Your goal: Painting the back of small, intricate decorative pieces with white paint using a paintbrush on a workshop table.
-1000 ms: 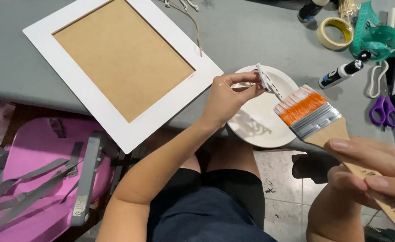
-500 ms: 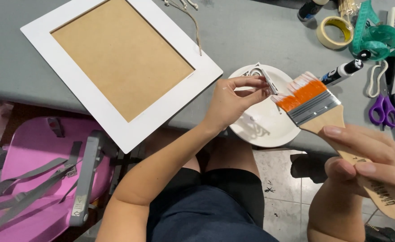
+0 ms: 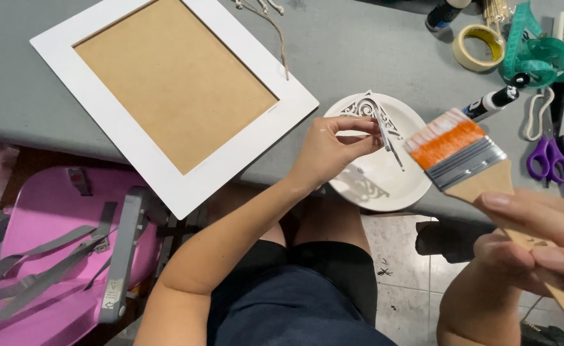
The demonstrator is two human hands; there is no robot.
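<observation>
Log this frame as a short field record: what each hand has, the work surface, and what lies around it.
left hand: pinches a white fretwork piece over the plate
right hand: grips a wide brush, orange-white bristles pointing toward the plate
plate: white, at the table's near edge, another cutout piece lying in it
table: grey
frame: white, brown backing, left of the plate
far right: tape roll, marker, purple scissors
below left: pink bag

white lacy cutout | tilted over plate || wide orange-bristled brush | raised, bristles up-left
</observation>
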